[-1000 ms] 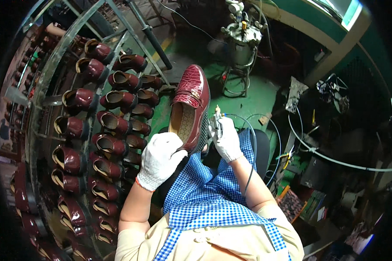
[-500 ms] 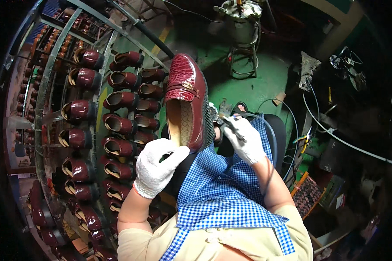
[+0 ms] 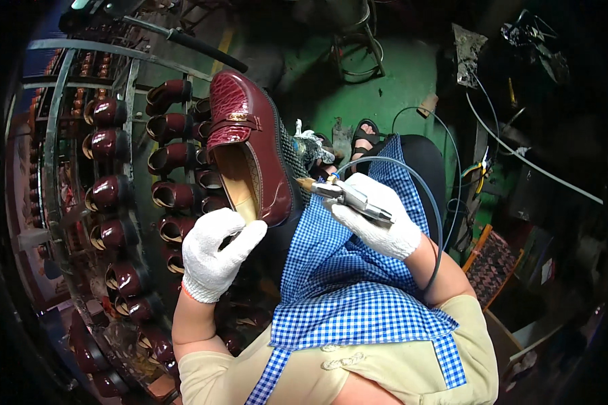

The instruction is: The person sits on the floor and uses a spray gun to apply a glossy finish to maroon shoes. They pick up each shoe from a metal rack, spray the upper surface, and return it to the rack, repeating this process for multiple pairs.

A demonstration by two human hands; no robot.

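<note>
My left hand (image 3: pixel 216 253), in a white knit glove, grips the heel end of a glossy dark red shoe (image 3: pixel 250 145) and holds it up with its toe pointing away from me. The shoe has a crocodile-textured toe, a small metal buckle and a tan insole. My right hand (image 3: pixel 378 216), also gloved, is closed around a small metal pen-like air tool (image 3: pixel 341 192) with a brass tip. That tip points at the shoe's right side near the sole, very close to it. A grey hose (image 3: pixel 425 202) loops from the tool over my blue checked apron (image 3: pixel 348 283).
A curved metal rack (image 3: pixel 54 169) on my left holds several rows of matching dark red shoes (image 3: pixel 108 145). Below lies a green floor (image 3: pixel 392 81), with a sandalled foot (image 3: pixel 366 138), cables and a stool base. Clutter and boxes sit at the right.
The shoe has shifted left and tilted, showing more of its sole edge. My right hand has turned the tool so its tip points left at the shoe's side.
</note>
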